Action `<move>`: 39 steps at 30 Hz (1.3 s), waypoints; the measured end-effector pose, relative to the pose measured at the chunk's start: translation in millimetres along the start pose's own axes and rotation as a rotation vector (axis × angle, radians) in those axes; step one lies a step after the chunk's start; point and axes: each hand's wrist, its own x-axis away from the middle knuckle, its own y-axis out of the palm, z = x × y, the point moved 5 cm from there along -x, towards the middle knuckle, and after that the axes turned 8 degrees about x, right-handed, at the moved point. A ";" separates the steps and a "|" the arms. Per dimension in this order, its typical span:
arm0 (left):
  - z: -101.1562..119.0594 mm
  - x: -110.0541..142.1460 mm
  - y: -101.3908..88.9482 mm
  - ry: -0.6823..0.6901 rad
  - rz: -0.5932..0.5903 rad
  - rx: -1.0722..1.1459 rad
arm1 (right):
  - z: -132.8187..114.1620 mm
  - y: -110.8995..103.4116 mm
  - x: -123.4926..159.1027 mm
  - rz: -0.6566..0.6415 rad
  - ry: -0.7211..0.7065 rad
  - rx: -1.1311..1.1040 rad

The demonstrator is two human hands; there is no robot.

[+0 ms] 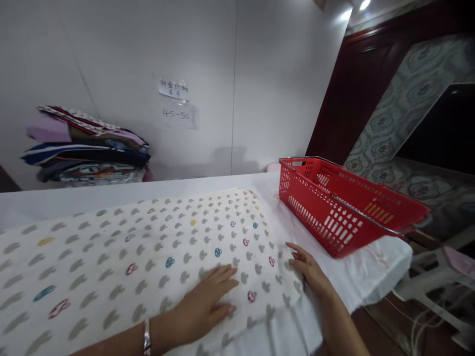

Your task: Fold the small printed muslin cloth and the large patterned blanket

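A white cloth (208, 230) printed with grey, red, blue and yellow mushroom shapes lies spread over the table. Its surface looks mostly flat, with slight ripples along the near right side. My left hand (204, 304), with a silver bracelet at the wrist, rests palm down on the cloth, fingers stretched out and slightly spread. At the cloth's right edge is my right hand (311, 269), its fingers extended and touching the fabric near the corner. Neither hand grips anything that I can see. The cloth's left end runs out of view.
A red plastic basket (315, 202) with metal handles stands on the white-covered table (274, 185) at the right. Folded fabrics (89, 143) are stacked at the back left. Paper signs (180, 114) hang on the wall. Beyond the table's right edge is a white stool (434, 282).
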 end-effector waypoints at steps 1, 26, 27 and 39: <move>5.3 12.2 4.7 0.002 -0.008 -0.005 | 0.0 -0.1 1.6 -0.006 0.003 -0.006; 23.0 88.8 31.0 0.073 0.043 -0.073 | -17.9 23.4 25.8 0.218 -0.308 1.098; 24.6 89.8 25.3 0.086 0.055 -0.043 | -24.9 40.0 20.6 0.178 -0.362 1.031; -97.1 117.4 -55.8 -0.277 0.376 -0.358 | -28.0 114.9 -93.0 -0.105 -0.240 1.305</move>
